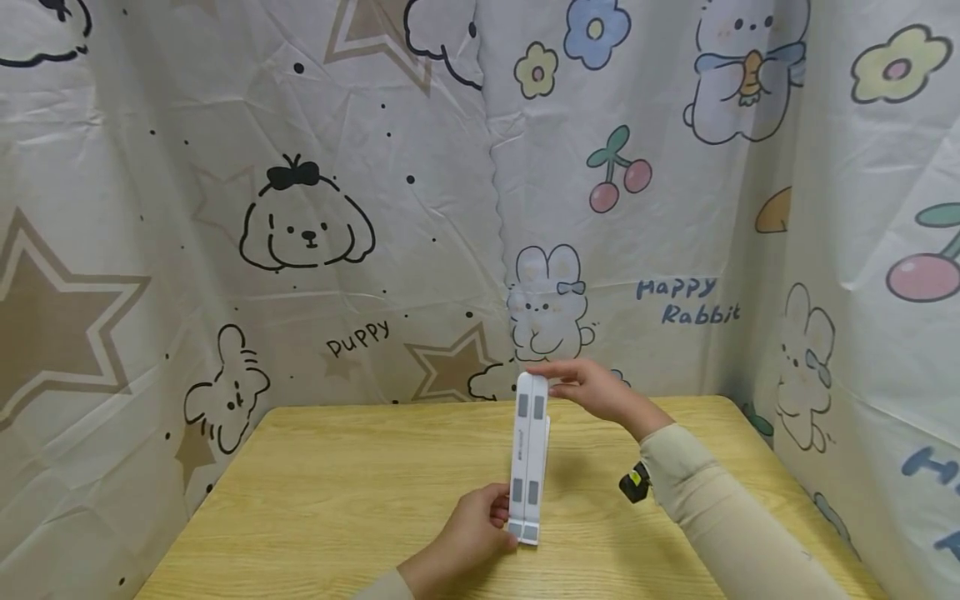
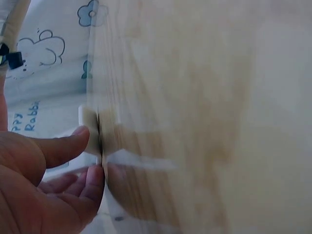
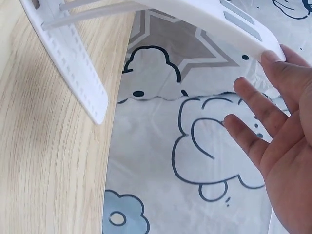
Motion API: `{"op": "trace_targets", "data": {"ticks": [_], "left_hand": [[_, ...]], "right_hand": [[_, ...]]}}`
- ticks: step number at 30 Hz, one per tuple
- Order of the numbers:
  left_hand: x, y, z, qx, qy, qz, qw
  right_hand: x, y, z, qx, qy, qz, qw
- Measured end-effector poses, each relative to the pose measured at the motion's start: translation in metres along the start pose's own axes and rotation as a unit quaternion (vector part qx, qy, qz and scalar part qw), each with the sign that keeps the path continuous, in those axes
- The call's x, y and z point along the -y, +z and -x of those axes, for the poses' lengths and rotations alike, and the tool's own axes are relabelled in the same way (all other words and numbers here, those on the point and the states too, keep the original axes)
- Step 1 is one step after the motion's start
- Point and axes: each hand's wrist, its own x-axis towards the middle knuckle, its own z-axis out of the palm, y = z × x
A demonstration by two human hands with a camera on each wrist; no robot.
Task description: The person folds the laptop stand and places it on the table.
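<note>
A white folding laptop stand (image 1: 529, 454) with grey pads stands upright on the table, its two narrow bars side by side. At its lower end my left hand (image 1: 468, 525) pinches it, the thumb on one side and the fingers on the other. My right hand (image 1: 596, 390) holds the top end. In the right wrist view, the thumb and index finger grip the rounded tip of the stand (image 3: 195, 12), while the other fingers reach out free. Its perforated leg (image 3: 80, 73) is swung away from the bars there. Only a small end of the stand (image 2: 88, 117) shows in the left wrist view.
A yellow wood-grain table (image 1: 360, 467) lies beneath both hands. Cloth curtains (image 1: 420, 208) printed with puppies, rabbits and stars hang behind it and along the sides. A small black device (image 1: 634, 483) sits at the right wrist.
</note>
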Motion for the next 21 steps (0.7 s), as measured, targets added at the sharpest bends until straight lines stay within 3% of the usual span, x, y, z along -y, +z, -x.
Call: {"op": "trace_targets", "data": {"ticks": [6,11,21], "left_hand": [[0.004,-0.011,-0.01,0.05,-0.012,-0.002,0.9987],[0.0,-0.019,-0.013,0.061,-0.016,-0.027,0.9977],[-0.008,-0.015,-0.012,0.066,-0.02,-0.04,0.9969]], "right_hand": [[0.0,-0.011,0.011,-0.021,-0.004,0.03,0.9993],[0.0,-0.016,0.015,-0.027,-0.019,0.054,0.998],[0.011,-0.024,0.012,0.034,-0.039,0.095,0.9941]]}}
